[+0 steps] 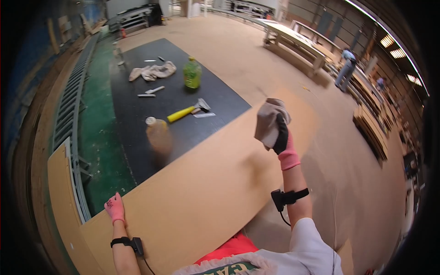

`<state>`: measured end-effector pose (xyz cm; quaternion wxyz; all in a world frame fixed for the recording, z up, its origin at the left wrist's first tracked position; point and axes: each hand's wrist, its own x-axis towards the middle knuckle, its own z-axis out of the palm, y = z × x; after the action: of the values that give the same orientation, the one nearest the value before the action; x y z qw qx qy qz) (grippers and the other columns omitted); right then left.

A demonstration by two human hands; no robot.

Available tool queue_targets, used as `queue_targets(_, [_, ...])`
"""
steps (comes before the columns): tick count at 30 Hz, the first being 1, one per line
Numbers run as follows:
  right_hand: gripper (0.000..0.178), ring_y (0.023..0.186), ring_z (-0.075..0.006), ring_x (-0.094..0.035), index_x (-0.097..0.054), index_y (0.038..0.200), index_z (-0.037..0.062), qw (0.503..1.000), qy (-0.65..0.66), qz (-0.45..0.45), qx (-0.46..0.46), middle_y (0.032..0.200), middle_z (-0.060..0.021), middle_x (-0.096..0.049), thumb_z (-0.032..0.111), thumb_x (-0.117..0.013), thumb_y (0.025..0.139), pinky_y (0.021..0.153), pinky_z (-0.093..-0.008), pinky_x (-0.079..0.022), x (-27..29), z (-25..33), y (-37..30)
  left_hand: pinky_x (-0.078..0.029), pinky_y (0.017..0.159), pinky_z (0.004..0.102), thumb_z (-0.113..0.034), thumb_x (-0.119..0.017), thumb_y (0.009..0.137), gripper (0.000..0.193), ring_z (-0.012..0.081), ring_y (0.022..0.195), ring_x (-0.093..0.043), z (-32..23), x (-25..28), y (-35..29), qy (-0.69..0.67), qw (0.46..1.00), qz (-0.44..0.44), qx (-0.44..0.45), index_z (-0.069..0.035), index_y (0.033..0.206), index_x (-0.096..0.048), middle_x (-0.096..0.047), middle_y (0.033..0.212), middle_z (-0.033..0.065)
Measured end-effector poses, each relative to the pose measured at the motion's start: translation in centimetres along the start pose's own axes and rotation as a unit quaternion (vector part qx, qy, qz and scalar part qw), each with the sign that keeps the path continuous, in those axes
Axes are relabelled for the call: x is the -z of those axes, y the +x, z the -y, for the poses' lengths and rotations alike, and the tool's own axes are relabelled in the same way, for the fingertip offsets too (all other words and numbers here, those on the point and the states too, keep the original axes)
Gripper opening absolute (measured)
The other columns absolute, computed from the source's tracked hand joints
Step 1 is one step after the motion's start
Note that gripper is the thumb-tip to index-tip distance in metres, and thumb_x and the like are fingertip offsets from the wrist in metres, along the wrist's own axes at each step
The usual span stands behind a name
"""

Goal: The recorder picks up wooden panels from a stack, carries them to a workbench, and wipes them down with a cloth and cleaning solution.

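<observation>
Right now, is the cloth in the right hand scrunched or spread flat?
Scrunched: the cloth is gathered and creased in the gloved right hand.

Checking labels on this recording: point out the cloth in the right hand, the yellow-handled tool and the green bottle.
Cloth (pixel 267 122), head view: its left part.
Yellow-handled tool (pixel 186 112), head view: the handle.
Green bottle (pixel 192 75), head view: its body.

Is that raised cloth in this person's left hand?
No: the right hand grips the cloth, while the left hand is at the edge of the board.
</observation>
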<state>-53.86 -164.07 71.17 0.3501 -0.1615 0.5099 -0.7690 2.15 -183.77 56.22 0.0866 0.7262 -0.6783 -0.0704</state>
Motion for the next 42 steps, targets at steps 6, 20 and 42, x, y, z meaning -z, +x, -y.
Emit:
queue_targets(6, [0.033,0.089,-0.026,-0.053,-0.052,0.101,-0.0027,0.887,-0.19,0.072,0.415,0.097,-0.0168,-0.055,0.019,-0.059,0.077,0.078,-0.0372,-0.042,-20.9,-1.9,1.4,-0.036,0.082,0.0376,-0.035,-0.037,0.087,0.046,0.0313,0.078,-0.059,1.1,-0.5,0.0,0.004,0.998,-0.052,0.03,-0.003,0.07,-0.065,-0.064,0.075,0.0149])
queue_targets(20, [0.075,0.119,-0.0383,-0.033,-0.041,0.123,0.0052,0.642,-0.55,0.288,0.45,0.129,-0.0201,-0.036,0.02,-0.076,0.057,0.1,-0.0477,-0.025,-25.8,-9.2,-4.8,-0.034,0.084,0.0357,-0.037,-0.036,0.086,0.046,0.0271,0.08,-0.059,0.6,1.1,-0.9,0.02,0.999,-0.001,0.05,-0.006,0.076,-0.068,-0.065,0.08,0.0135])
queue_targets(42, [0.04,0.064,-0.0227,-0.061,-0.054,0.096,-0.0078,0.942,-0.201,-0.253,-0.094,0.083,-0.014,-0.061,0.028,-0.065,0.081,0.056,-0.0362,-0.055,17.8,-19.2,-13.2,-0.043,0.078,0.0407,-0.038,-0.036,0.086,0.051,0.0352,0.084,-0.059,1.1,0.8,-1.1,0.033,0.999,0.04,0.014,0.001,0.074,-0.066,-0.063,0.082,0.0205])
